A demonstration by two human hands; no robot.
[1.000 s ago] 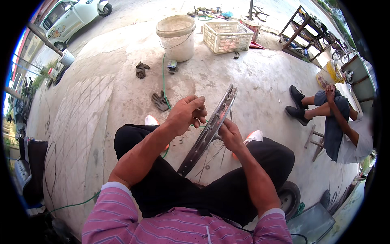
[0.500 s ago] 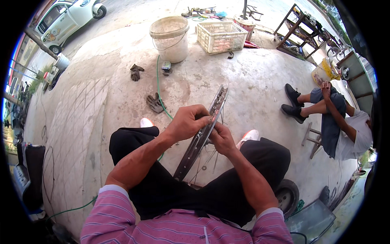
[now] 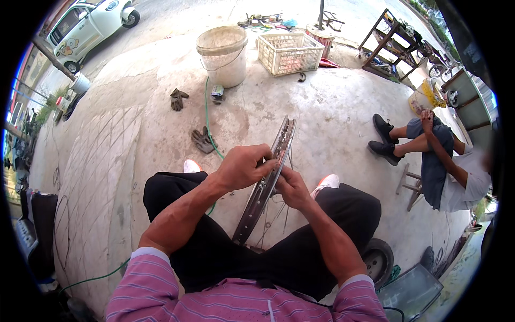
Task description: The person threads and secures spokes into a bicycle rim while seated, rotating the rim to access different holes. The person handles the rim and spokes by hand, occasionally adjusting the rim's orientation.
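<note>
A metal wheel rim [image 3: 252,209] stands on edge between my knees, slanting up and away to the right, with a row of holes along its channel. Thin spokes [image 3: 284,212] hang loosely from its right side. My left hand [image 3: 247,167] is closed, thumb and forefinger pinched together at the rim's channel; whatever sits between the fingertips is too small to name. On the other side of the rim, my right hand [image 3: 293,188] is closed against it near the spokes, its fingertips partly hidden by the metal.
Two dark gloves [image 3: 203,140] and a green hose [image 3: 208,112] lie on the concrete ahead. Farther off stand a white bucket [image 3: 224,67], a plastic crate [image 3: 289,56] and a metal rack [image 3: 391,45]. A seated person [image 3: 445,155] is at the right. A tyre [image 3: 378,260] lies near my right knee.
The rim has turned slightly more upright, its far end shifting left. Both hands stay at the same part of it, and the left fingers have moved a little lower.
</note>
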